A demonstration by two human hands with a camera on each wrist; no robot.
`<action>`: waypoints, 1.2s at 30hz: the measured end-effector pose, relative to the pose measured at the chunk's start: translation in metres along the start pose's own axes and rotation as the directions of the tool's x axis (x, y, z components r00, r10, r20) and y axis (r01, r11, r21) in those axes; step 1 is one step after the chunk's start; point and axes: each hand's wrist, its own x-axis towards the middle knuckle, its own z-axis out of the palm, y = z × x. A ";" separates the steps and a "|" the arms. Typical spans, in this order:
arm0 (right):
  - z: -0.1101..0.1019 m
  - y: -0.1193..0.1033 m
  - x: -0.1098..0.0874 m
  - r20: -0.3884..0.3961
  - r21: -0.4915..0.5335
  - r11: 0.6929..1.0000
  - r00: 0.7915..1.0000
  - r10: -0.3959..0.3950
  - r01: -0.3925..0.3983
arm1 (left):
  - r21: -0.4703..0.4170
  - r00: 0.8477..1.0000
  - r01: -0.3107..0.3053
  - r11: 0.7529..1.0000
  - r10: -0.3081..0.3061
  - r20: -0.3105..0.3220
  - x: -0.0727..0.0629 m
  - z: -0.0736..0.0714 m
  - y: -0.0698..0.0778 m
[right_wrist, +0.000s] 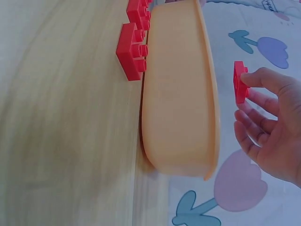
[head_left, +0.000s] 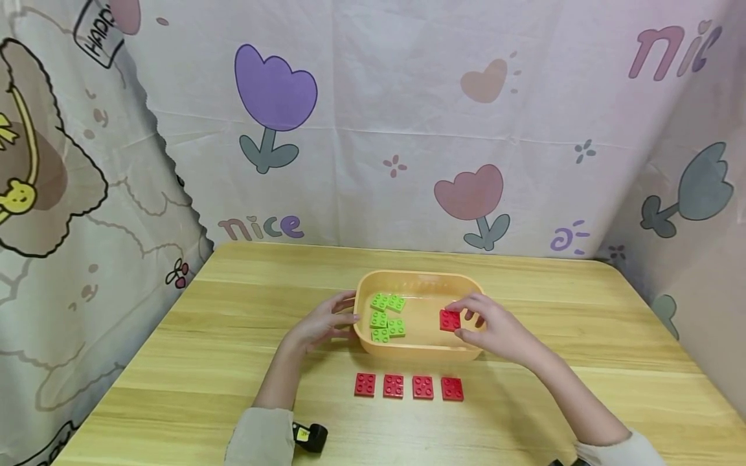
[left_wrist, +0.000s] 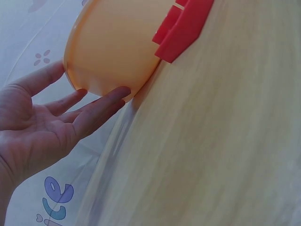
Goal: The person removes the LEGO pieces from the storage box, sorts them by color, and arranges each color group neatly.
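My right hand (head_left: 500,329) pinches a red toy brick (head_left: 450,320) between thumb and fingers, above the right part of a yellow-orange plastic tray (head_left: 419,352). In the right wrist view, that brick is on edge, higher than the tray's rim. At the tray's left end, my left hand (head_left: 324,323) touches the wall with extended fingers (left_wrist: 101,104). Several lime-green bricks (head_left: 396,327) lie in the tray's left half, studs up. In front of the tray, several red bricks (head_left: 393,386) form a spaced row on the wooden table (head_left: 192,388).
A patterned cloth (head_left: 373,84) hangs behind the table and along both sides. Each wrist wears a small black camera, the left one (head_left: 311,437) showing near the front edge of the head view.
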 end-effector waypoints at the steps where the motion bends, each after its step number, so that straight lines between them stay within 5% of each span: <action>1: -0.001 0.000 -0.003 -0.007 0.003 1.000 1.000 0.007 -0.007 | 0.002 1.000 -0.003 1.000 0.003 0.003 0.000 0.000 0.000; 15: -0.014 0.000 -0.050 -0.089 0.015 0.995 0.991 -0.095 0.097 | 0.014 1.000 -0.013 1.000 0.013 0.007 0.000 -0.001 0.001; 28: 0.001 0.025 -0.083 -0.091 0.084 0.979 0.980 -0.179 0.187 | 0.000 0.999 -0.022 1.000 0.022 0.042 0.000 -0.003 0.000; 36: 0.009 0.032 -0.090 -0.022 0.122 0.984 0.992 -0.128 0.129 | 0.006 1.000 -0.008 1.000 0.008 0.018 0.001 -0.001 0.000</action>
